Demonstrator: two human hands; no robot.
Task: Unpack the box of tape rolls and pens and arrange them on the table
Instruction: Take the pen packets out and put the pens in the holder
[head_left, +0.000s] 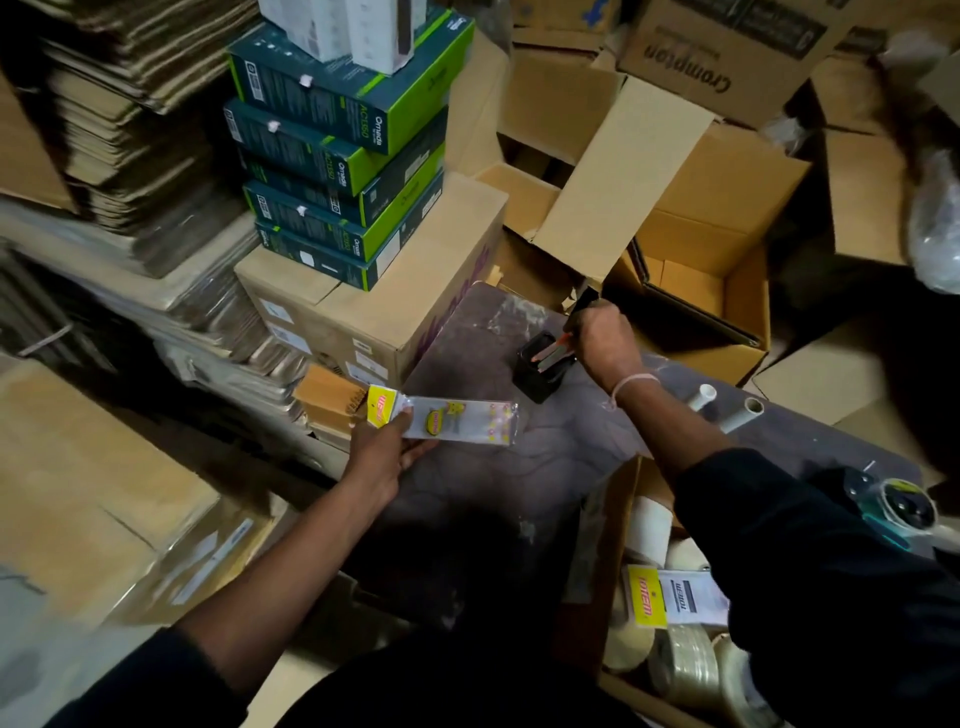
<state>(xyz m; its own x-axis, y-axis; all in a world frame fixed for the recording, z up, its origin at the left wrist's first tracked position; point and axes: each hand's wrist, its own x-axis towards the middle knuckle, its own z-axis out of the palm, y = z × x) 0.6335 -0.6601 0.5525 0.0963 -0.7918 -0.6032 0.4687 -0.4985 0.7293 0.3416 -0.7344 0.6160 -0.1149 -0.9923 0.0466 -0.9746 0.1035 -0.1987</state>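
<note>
My left hand (387, 452) holds a clear plastic pen packet (447, 418) with a yellow header, raised over the left side of the dark table (498, 467). My right hand (602, 338) grips pens (550, 351) whose ends sit in a black pen holder (540, 366) standing near the table's far edge. The open cardboard box (618, 551) at lower right holds several tape rolls (691, 670) and another yellow-headed packet (675, 597); my right sleeve hides part of it.
Green product boxes (343, 150) are stacked on a large carton (374, 317) left of the table. Open empty cartons (696, 280) stand behind it. Two white tubes (727, 410) and a tape dispenser (893, 504) lie on the table's right side.
</note>
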